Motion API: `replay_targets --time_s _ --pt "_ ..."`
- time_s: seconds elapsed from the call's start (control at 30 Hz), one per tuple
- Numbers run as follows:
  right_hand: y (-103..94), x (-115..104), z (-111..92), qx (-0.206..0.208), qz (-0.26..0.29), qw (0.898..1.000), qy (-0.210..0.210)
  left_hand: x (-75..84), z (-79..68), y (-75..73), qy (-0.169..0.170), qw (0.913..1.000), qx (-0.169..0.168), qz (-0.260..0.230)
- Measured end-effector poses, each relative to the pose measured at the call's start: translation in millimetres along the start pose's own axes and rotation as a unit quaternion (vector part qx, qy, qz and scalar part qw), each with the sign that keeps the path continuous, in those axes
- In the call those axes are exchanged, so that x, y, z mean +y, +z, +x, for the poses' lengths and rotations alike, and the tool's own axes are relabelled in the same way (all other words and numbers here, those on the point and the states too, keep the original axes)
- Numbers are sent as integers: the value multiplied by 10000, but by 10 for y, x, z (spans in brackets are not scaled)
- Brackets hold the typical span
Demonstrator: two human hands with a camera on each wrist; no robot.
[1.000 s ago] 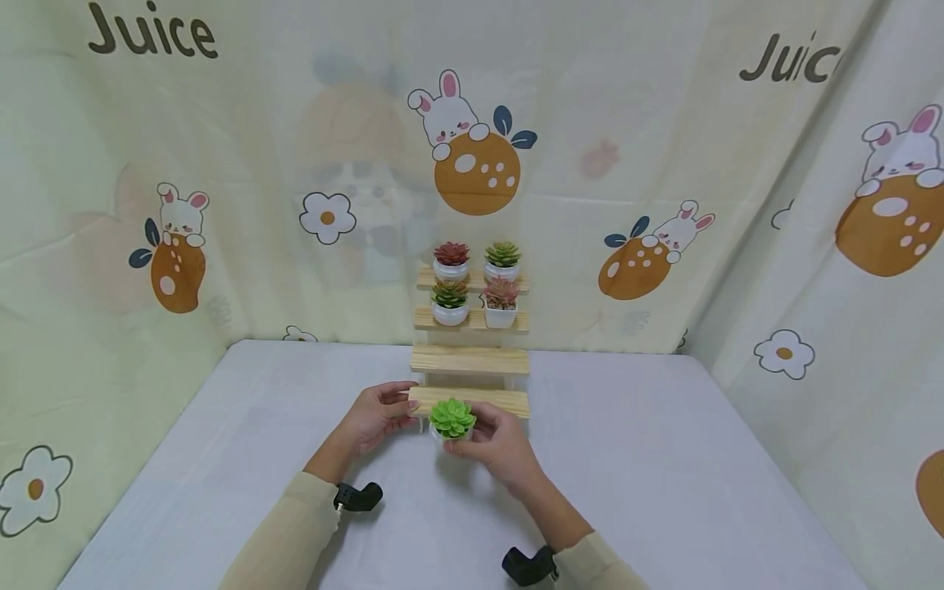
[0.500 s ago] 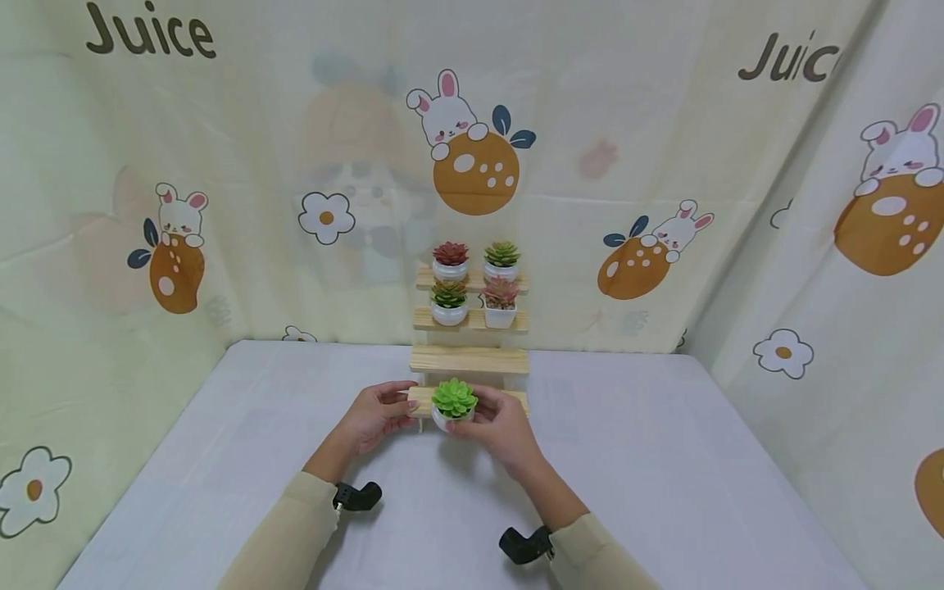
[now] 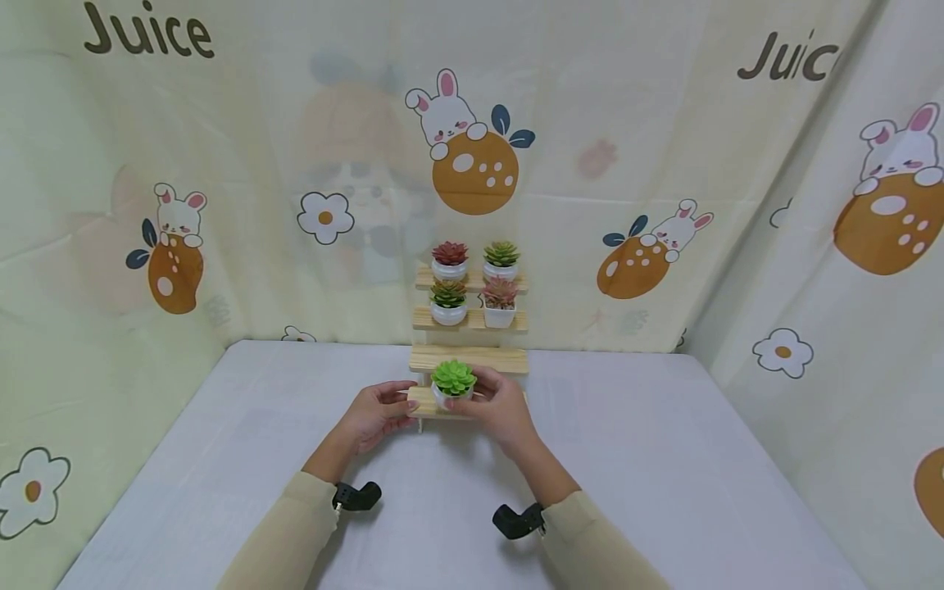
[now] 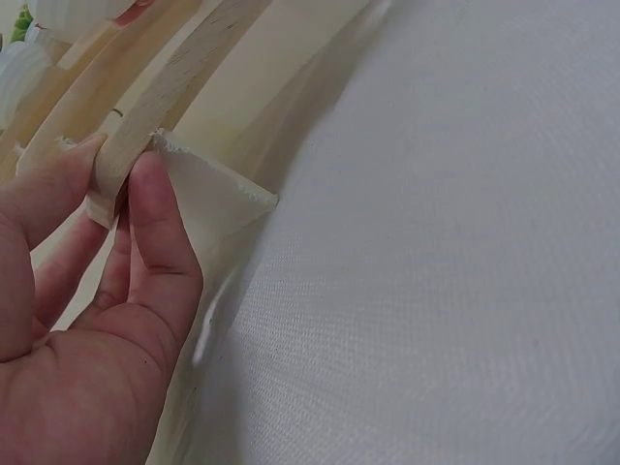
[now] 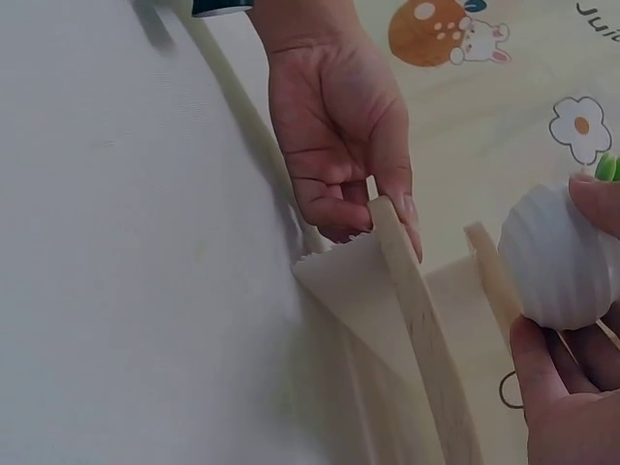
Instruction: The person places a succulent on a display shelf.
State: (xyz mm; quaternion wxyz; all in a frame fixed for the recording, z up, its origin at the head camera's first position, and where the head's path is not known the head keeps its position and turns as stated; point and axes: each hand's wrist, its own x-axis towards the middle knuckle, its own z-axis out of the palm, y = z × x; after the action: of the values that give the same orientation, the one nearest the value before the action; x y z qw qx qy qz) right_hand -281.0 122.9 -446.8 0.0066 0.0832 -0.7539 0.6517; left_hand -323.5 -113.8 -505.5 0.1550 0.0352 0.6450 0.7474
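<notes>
In the head view my left hand (image 3: 378, 419) grips the left end of the lowest board of a small wooden tiered stand (image 3: 479, 359). The left wrist view shows the thumb and fingers pinching that board (image 4: 160, 102) by its end. My right hand (image 3: 507, 411) holds a bright green succulent (image 3: 453, 377) in a white pot, in front of the lower boards. From the right wrist view, the ribbed white pot (image 5: 557, 257) is held between thumb and fingers, raised beyond the lowest board (image 5: 426, 329). Most of the plant's leaves are cut off there.
Upper boards carry a dark red succulent (image 3: 450, 255), a green one (image 3: 501, 256), a red-tipped green one (image 3: 448, 295) and a pink one (image 3: 500, 297), all in white pots. A white-covered table (image 3: 627, 459) lies beneath, with a printed curtain (image 3: 590, 106) behind.
My right hand has lifted the potted green succulent up and forward, from in front of the lowest board to above it. The left hand has stayed on the board's end.
</notes>
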Motion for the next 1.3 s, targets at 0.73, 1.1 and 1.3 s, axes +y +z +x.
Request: replay_targets --time_s 0.73,1.1,1.3 --pt "29 -207 297 290 23 9992 -257 12 -4 -15 -28 10000 26 88" --pt "55 -181 469 357 -204 9984 -391 4 -5 -12 -16 10000 50 15" --pt "77 -161 519 465 -391 9978 -279 3 -8 -4 -52 10000 41 5"
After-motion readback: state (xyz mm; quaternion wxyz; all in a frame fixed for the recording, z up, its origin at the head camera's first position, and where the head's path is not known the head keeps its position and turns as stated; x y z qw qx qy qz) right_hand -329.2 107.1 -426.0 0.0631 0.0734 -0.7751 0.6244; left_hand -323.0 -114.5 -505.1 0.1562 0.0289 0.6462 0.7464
